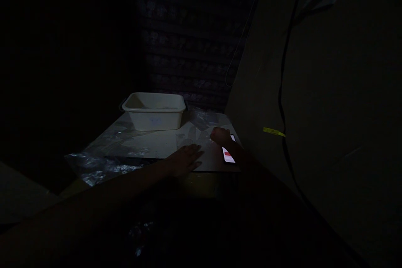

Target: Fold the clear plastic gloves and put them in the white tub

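1 phone (228, 150), dark-edged, pale lit screen (229, 159) with red patch (227, 154), on white table (157, 144), partly behind right arm (240, 155). Right hand (221, 136) curled, cannot tell on what; left hand (184, 159), fingers apart.

A dim room of uncertain kind: a central tabletop (160, 144), patterned backdrop (188, 42) towards twelve o'clock, wall (329, 92) and hanging cable (283, 63) towards three.
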Demonstrator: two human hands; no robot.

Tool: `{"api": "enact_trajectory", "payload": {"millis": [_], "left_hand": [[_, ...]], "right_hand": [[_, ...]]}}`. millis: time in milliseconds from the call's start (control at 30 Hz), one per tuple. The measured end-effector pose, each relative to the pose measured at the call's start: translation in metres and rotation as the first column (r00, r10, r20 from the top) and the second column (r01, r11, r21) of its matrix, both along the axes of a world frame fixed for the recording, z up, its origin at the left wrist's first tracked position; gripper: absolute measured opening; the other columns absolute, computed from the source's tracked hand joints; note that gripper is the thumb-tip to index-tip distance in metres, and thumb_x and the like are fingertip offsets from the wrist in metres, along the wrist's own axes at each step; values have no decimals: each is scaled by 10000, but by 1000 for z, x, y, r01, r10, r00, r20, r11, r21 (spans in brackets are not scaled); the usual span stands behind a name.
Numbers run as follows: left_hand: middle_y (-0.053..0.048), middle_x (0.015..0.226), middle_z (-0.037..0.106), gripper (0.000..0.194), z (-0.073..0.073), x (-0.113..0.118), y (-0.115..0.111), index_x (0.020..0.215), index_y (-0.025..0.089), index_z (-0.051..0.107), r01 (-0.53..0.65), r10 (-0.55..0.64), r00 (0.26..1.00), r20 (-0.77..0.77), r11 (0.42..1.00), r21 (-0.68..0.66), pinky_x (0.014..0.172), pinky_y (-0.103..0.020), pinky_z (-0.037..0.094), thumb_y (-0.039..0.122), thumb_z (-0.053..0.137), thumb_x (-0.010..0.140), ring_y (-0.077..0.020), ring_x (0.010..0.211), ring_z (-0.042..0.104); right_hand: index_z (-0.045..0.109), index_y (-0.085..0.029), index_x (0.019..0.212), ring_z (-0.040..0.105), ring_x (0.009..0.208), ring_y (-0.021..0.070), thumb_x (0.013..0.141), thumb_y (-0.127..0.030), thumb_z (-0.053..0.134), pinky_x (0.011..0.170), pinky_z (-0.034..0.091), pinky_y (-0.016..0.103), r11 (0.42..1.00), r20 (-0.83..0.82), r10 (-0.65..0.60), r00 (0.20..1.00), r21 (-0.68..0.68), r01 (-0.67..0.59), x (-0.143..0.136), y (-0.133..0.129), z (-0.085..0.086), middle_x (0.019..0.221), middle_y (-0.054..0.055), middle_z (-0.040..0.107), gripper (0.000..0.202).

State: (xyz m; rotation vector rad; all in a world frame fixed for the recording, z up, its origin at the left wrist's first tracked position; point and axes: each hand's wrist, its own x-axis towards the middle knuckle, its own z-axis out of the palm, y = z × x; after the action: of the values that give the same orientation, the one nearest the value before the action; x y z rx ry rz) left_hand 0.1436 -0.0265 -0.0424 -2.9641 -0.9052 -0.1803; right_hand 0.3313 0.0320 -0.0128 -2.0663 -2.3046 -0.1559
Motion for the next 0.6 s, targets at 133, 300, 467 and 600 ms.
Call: {"api": "enact_trajectory", "payload": {"millis": [133, 300, 467, 600], "left_hand": [[-81, 1292, 231, 466, 0, 11, 2, 1220, 228, 227, -34, 35, 998, -44, 999, 20, 873, -403, 194, 426, 154, 804, -228, 1158, 199], [-108, 1149, 428, 411, 18, 21, 8, 1084, 173, 416, -127, 130, 991, -30, 988, 87, 806, -405, 269, 385, 219, 793, -243, 1049, 356], [-129, 916, 542, 305, 30, 8, 26, 953, 90, 474, -353, 354, 935, 12, 929, 108, 700, -328, 364, 238, 326, 731, -216, 854, 487], [-142, 1106, 445, 435, 23, 0, 34, 1122, 85, 326, -299, 297, 954, 35, 951, 79, 728, -302, 367, 247, 348, 719, -204, 968, 435]], "right_hand": [[520, -126, 851, 537, 701, 106, 670, -139, 404, 576, 399, 202, 1000, -300, 16, 954, 13, -13, -4, -1, 4, 790, 38, 586, 215], [497, -137, 865, 516, 553, 68, 615, -102, 477, 488, 391, 159, 999, -600, 36, 799, 3, -43, -13, -2, 0, 617, -27, 551, 252], [469, -162, 771, 467, 411, 63, 646, -114, 485, 432, 380, 173, 971, -911, -163, 378, -216, -104, -29, -4, -4, 448, -68, 464, 134], [440, -161, 708, 487, 400, 67, 754, -201, 373, 471, 419, 208, 930, -936, -288, 201, -324, -176, -38, -9, -6, 452, -43, 492, 91]]}}
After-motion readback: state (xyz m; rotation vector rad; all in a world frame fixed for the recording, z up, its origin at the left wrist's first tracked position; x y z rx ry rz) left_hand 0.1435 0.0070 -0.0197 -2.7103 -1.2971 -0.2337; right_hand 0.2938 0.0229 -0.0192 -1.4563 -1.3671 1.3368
